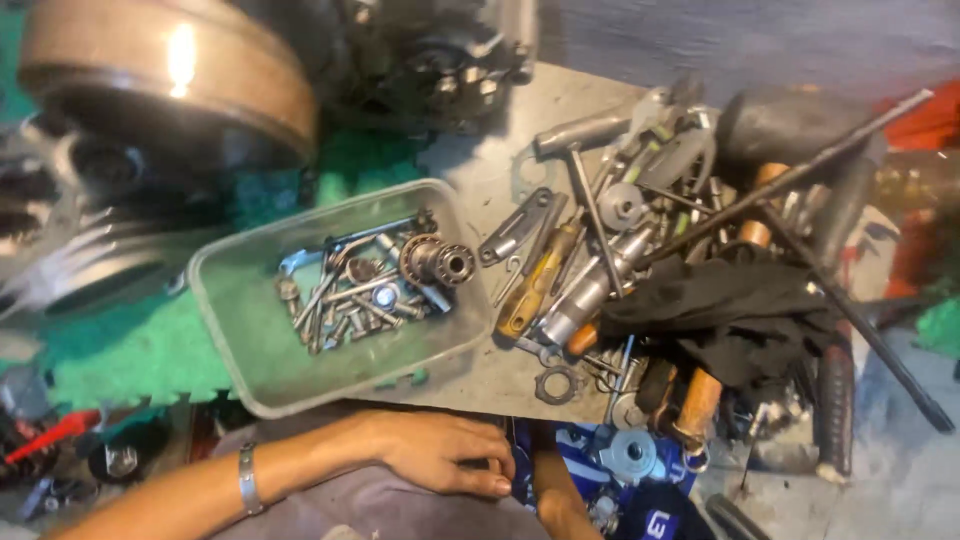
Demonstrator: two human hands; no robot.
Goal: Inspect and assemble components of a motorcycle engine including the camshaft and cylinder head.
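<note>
1. The left hand (pixel 445 450) lies palm down at the bottom edge of the view, fingers loosely curled and resting on blue printed cloth (pixel 590 465) over the person's lap; it pinches nothing that can be seen. A metal bracelet (pixel 248 478) sits on that wrist. The right hand is not clearly in view: only a forearm (pixel 555 495) shows beside the left hand, so whether it is spread or closed cannot be told.

2. The grey plastic tray (pixel 215 300) sits on the metal desk (pixel 480 170) just above the left hand, its near rim overhanging toward the lap. It holds loose bolts (pixel 350 300) and a small gear shaft (pixel 437 262). A careless lift of the hand could likely catch the rim and tip the small parts onto the floor.

3. To the right lies a crowded heap: a yellow-handled screwdriver (pixel 530 285), a chrome socket (pixel 590 290), a T-handle wrench (pixel 590 200) and long black rods (pixel 850 300), with a black rag (pixel 730 310) draped over them. Reaching in blindly risks snagging the rag and dragging tools off the edge.

4. A toothed washer (pixel 556 384) and a round grey disc (pixel 628 452) sit near the desk's front edge; they could easily be brushed off by the forearm.

5. The large drum-shaped engine part (pixel 160 80) at upper left is blurred, so its footing cannot be judged.
</note>
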